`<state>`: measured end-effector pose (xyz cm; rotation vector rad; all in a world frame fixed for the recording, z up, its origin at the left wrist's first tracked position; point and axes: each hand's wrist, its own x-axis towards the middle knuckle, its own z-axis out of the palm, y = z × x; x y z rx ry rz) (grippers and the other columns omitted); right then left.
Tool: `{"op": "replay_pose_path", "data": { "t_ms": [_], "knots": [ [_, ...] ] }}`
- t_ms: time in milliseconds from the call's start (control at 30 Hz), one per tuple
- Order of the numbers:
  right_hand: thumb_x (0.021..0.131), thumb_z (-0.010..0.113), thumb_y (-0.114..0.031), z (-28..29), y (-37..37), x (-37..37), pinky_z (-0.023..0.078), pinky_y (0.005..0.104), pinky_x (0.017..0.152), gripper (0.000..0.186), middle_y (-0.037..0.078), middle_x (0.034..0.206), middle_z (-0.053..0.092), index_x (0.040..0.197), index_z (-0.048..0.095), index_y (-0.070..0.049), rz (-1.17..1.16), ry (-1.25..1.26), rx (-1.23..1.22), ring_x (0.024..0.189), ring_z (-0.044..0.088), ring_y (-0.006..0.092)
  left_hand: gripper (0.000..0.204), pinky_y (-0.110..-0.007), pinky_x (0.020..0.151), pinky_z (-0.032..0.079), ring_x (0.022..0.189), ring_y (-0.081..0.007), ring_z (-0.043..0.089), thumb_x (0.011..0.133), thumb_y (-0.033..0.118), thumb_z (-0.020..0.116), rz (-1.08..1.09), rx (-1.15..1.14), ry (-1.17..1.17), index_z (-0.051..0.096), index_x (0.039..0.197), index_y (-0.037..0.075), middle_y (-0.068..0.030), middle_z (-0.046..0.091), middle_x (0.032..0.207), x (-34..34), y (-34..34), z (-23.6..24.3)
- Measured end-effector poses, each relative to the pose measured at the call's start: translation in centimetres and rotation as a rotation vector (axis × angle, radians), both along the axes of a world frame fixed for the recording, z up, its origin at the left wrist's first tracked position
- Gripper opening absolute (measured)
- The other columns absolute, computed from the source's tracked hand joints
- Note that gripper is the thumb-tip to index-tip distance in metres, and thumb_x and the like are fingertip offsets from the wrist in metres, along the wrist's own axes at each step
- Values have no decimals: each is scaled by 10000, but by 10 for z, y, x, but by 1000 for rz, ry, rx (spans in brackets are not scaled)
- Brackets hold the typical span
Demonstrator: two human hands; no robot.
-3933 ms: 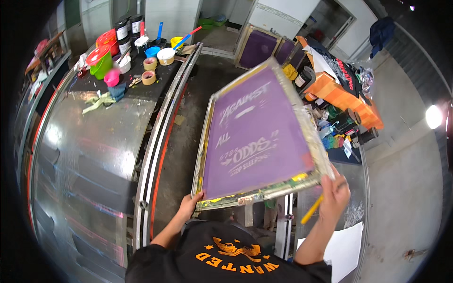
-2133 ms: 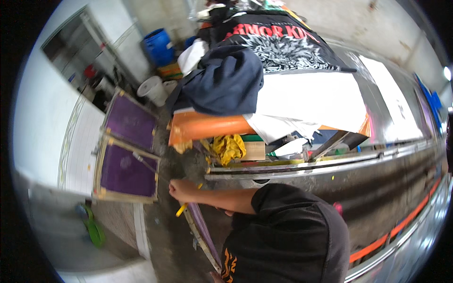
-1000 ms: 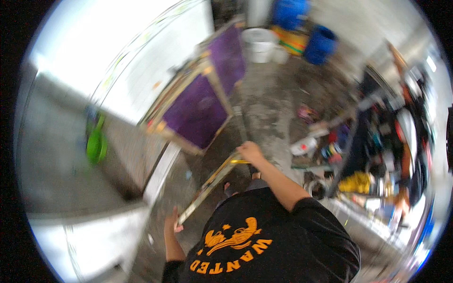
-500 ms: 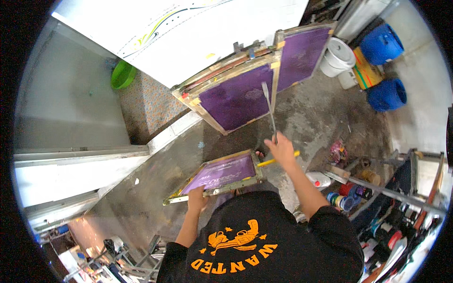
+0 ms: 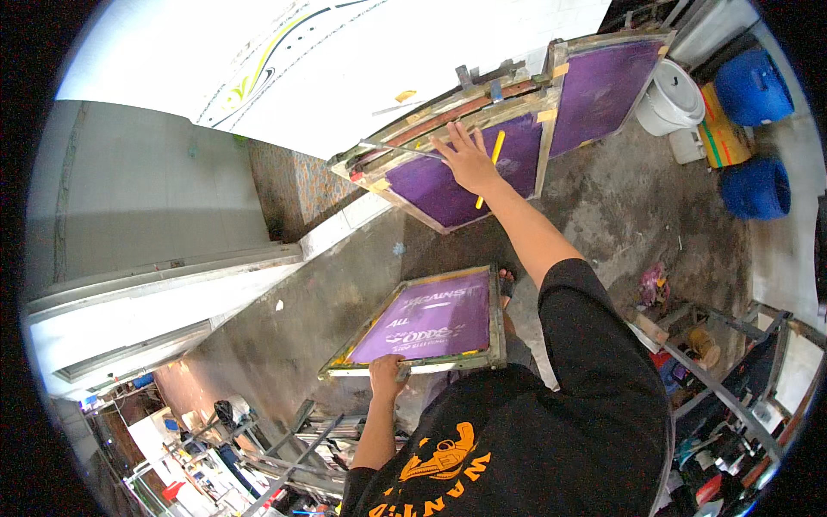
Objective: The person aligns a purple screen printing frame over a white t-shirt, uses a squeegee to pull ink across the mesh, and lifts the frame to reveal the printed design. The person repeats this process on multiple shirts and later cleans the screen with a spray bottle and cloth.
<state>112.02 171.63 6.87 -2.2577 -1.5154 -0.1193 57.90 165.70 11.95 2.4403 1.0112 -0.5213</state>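
Note:
Down by my body, a printing screen [image 5: 428,320] with purple mesh and pale lettering is tilted in a worn frame. My left hand [image 5: 387,376] closes round its near edge. My right hand [image 5: 469,162] is stretched forward over a purple framed screen [image 5: 431,194] that leans against the white table. Under the palm runs a T-shaped tool with a thin grey shaft [image 5: 401,150] and a yellow crosspiece [image 5: 497,146], much like a squeegee. The fingers look partly spread, and the grip on the shaft is mostly hidden. Past the shaft lies the leaning frame's top rail.
A second purple screen [image 5: 600,90] leans farther right. Beyond it stand a white bucket [image 5: 670,96] and blue drums [image 5: 755,86]. Metal racks [image 5: 732,370] with clutter fill the lower right. A white ledge [image 5: 345,226] borders the concrete floor at left. My foot [image 5: 506,289] shows beside the held screen.
My right hand has reached forward and left to the leaning screen; the tool has swung from pointing away to pointing left. The screen in my left hand now shows more of its lettered face.

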Motion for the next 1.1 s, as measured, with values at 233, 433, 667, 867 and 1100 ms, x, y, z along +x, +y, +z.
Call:
{"op": "replay_pose_path", "data": {
  "t_ms": [233, 433, 667, 867, 1100],
  "knots": [
    [967, 512, -141, 13, -29, -22, 227, 601, 1205, 570, 168, 1509, 465, 1527, 429, -73, -14, -119, -106, 1449, 388, 332, 365, -460, 912, 459, 1017, -305, 678, 721, 185, 790, -33, 24, 0, 741, 1082, 183, -74, 735, 1014, -18, -6, -12],
    [924, 549, -161, 32, -77, -47, 313, 511, 1170, 471, 165, 1253, 546, 1361, 528, 14, 110, -271, -115, 1249, 499, 335, 439, -469, 926, 456, 1018, -308, 680, 644, 129, 840, -13, 66, -30, 740, 1067, 181, -78, 732, 1000, -10, -11, -4],
    [903, 682, -307, 32, -111, -74, 422, 449, 911, 307, 98, 1010, 630, 1081, 582, -78, 237, -73, -298, 1021, 595, 290, 412, -464, 924, 463, 1030, -295, 675, 641, 237, 881, 16, 32, 103, 755, 1032, 202, -67, 732, 1037, 8, 4, -3],
    [856, 727, -413, 36, -128, -73, 454, 451, 782, 390, 80, 893, 672, 1064, 593, -113, 302, 20, -287, 906, 653, 295, 363, -449, 948, 450, 1034, -303, 664, 686, 243, 857, 28, 90, 46, 752, 1030, 195, -65, 731, 1029, 18, 2, 5],
    [848, 758, -376, 84, -190, -43, 517, 518, 753, 355, 128, 890, 705, 1037, 621, -107, 230, 158, -359, 912, 699, 356, 402, -461, 895, 475, 991, -321, 684, 703, 312, 896, -67, 8, -10, 747, 1046, 163, -96, 744, 976, 18, 22, 17]
  ]
}}
